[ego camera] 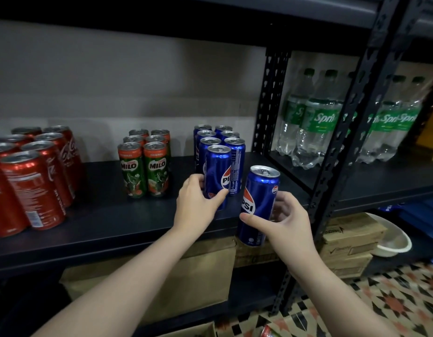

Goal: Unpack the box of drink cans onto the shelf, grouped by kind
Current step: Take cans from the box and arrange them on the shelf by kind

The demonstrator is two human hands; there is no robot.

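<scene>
Right hand (287, 221) grips 1 raised Pepsi can (258, 205); left hand (196, 203) clasps another (216, 176) standing on the shelf (113, 224).

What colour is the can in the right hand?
Blue, with a red, white and blue logo: the can in the right hand, head view.

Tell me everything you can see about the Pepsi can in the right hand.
The Pepsi can is tall, slim, glossy blue metal with a silver top and unopened pull tab. It bears the red-white-blue logo. The right hand grips its lower half, thumb across the front. It tilts slightly, held in the air before the shelf's front edge, apart from the other cans.
</scene>
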